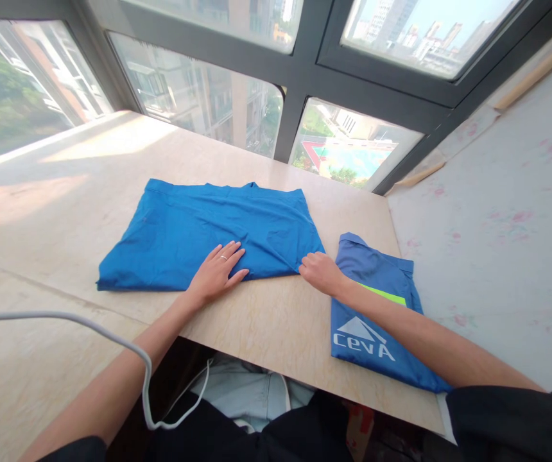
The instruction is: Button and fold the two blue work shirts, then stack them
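Observation:
A bright blue folded garment [184,224] lies spread in a wide, flat shape on the beige stone-look sill, with creases running across its right half. My left hand [217,271] rests flat on its near edge, fingers spread, a ring on one finger. At the garment's near right corner, my right hand [321,272] is closed, the fingers pinching the cloth there. Under my right forearm is a second folded blue garment [372,269], with a yellow-green stripe and white "CEVA" lettering; the forearm covers part of it.
Windows [199,90] in grey frames border the far side of the sill [266,321]. A flower-patterned wall [502,231] stands at the right. A white cable [83,321] loops across the left front, over my left forearm. Pale cloth [242,385] shows below the sill's front edge.

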